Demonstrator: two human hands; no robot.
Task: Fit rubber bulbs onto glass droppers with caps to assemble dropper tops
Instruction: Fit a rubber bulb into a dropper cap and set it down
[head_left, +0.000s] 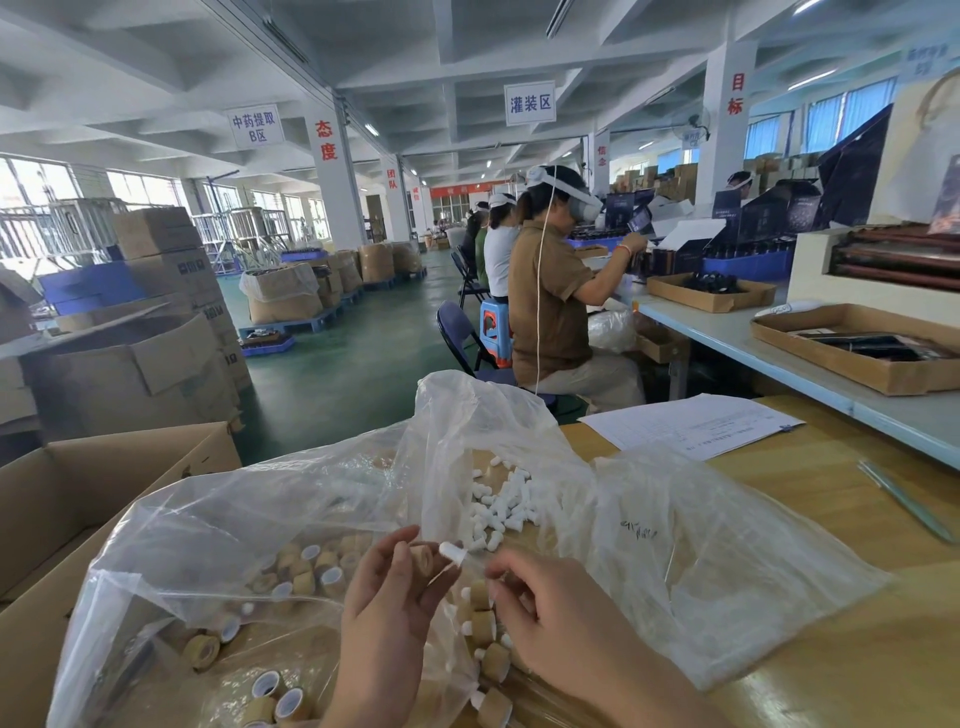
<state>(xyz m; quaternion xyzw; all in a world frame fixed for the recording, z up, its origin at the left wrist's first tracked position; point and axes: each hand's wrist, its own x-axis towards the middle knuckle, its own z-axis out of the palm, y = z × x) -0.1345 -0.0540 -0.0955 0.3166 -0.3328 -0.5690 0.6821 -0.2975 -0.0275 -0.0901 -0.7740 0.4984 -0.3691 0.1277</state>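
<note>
Nearest me, my left hand (395, 587) pinches a tan cap (420, 557) with 1 white rubber bulb (451, 552) poking from it – I judge the bulb-seating step is in hand, and next the bulb needs pulling fully through. My right hand (550, 613) curls just beside, over caps with white tips (485, 621); whether it holds anything I cannot tell. Farther, loose bulbs (498, 506) lie in the plastic bag (701, 545). Overhead signs (530, 103) read 灌装区 and 中药提取B区
</note>
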